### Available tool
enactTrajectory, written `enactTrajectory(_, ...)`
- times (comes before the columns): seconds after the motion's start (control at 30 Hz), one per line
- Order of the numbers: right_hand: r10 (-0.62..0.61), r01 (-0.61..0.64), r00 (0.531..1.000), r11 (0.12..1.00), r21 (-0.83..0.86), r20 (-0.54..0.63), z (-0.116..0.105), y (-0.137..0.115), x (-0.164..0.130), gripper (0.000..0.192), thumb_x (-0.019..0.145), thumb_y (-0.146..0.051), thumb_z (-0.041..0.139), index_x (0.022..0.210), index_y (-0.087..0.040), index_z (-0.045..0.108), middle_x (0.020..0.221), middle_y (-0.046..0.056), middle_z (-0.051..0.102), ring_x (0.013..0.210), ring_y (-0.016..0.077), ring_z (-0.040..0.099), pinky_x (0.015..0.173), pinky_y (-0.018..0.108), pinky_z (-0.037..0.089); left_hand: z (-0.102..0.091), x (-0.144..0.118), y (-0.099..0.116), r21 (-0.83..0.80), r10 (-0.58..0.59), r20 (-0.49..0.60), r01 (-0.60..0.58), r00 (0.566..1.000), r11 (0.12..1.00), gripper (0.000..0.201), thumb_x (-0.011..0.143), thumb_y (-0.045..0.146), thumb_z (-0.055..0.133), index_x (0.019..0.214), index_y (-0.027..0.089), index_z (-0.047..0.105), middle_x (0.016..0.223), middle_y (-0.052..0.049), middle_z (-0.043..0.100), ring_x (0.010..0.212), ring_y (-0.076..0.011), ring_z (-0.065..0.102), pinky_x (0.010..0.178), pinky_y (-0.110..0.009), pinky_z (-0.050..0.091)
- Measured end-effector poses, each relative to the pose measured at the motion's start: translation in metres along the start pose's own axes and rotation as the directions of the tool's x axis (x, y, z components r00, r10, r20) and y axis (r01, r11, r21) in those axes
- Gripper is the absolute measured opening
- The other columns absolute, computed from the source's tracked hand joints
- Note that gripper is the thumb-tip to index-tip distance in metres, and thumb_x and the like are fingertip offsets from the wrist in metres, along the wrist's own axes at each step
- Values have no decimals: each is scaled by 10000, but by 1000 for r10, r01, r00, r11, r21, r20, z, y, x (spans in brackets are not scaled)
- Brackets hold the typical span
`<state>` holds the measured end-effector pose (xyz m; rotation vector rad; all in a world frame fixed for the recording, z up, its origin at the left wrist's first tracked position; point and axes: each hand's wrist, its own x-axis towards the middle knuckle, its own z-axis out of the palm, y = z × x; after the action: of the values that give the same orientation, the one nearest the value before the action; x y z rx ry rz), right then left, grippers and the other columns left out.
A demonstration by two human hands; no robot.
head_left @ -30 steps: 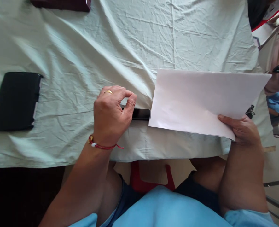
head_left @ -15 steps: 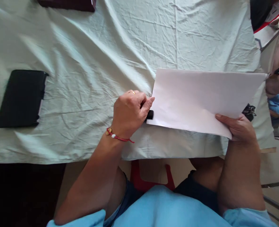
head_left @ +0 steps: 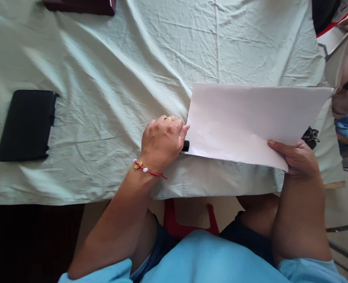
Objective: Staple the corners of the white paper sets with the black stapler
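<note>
White paper extends between both hands over the cloth-covered desk. Right hand pinches its near right corner, thumb on top, other fingers mostly hidden beneath. Left hand curled at the left edge over a black object, its end overlapping the sheet; cannot tell whether those fingers grip it. Black flip case lies well apart, far left.

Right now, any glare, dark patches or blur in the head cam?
Head view: soft light streaks the tablecloth; white paper pale, no harsh glare on it; lower-left corner of frame near black; left hand and right hand look reasonably sharp.
</note>
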<state>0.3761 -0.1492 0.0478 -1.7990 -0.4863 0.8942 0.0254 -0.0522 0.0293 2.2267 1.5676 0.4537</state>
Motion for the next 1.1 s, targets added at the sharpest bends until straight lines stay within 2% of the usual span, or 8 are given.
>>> enactTrajectory(0.23,31,-31,1000,999,13,-6,6,-4,-3,583,363,-284,1159,880,-207,903,1015,70,914,819,197,805,703,261,707,6,0,2,114,17,44,-22,999,993,272,1153,347,568,937,253,704,1045,-151,816,1030,-378,762,901,-495,561)
enactTrajectory(0.5,-109,113,992,992,57,-65,14,5,11,578,410,-355,1170,889,-200,884,1007,60,909,871,200,819,723,258,720,-18,0,21,175,-216,230,177,949,968,369,1178,402,494,995,228,764,1139,-166,843,975,-378,795,787,-442,501)
enactTrajectory(0.63,-220,245,965,952,185,-145,25,8,16,547,438,-276,1107,926,-186,877,1061,61,906,1000,216,848,874,286,749,-37,-7,22,-114,-48,411,104,910,988,348,1126,408,565,843,241,679,841,-68,759,828,-279,710,780,-395,464)
enactTrajectory(0.73,-210,242,965,942,234,-156,30,6,17,532,441,-227,1072,929,-188,865,1087,64,902,979,225,843,856,327,760,-41,-9,15,-477,25,301,128,953,870,362,1093,482,640,815,253,671,789,-20,705,793,-224,642,791,-370,484)
enactTrajectory(0.8,-207,238,968,939,248,-142,33,5,15,534,445,-219,1068,934,-186,857,1105,70,900,977,222,839,855,327,759,-36,-7,6,-642,-138,95,167,986,748,373,1084,538,696,833,262,672,823,-17,697,820,-211,613,783,-359,491)
enactTrajectory(0.87,-208,233,971,937,259,-122,34,4,12,543,450,-226,1077,941,-178,851,1108,75,899,979,221,839,861,323,757,-29,-2,-5,-763,-358,-85,171,930,624,409,1036,615,803,870,274,651,826,0,667,825,-192,582,768,-336,489)
enactTrajectory(1.0,-222,242,969,934,263,-104,41,5,8,570,457,-250,1108,959,-169,851,1068,74,900,946,228,844,855,345,764,-17,8,-21,-877,-349,26,189,937,442,471,867,617,1002,997,248,739,924,-9,727,884,-181,640,783,-308,523)
enactTrajectory(1.1,-254,269,963,931,246,-88,48,7,7,594,478,-299,1140,980,-154,857,1042,87,901,960,233,854,877,331,754,-12,10,-22,-876,-284,107,225,953,427,308,827,409,1016,886,203,795,844,-13,725,761,-158,610,702,-299,496)
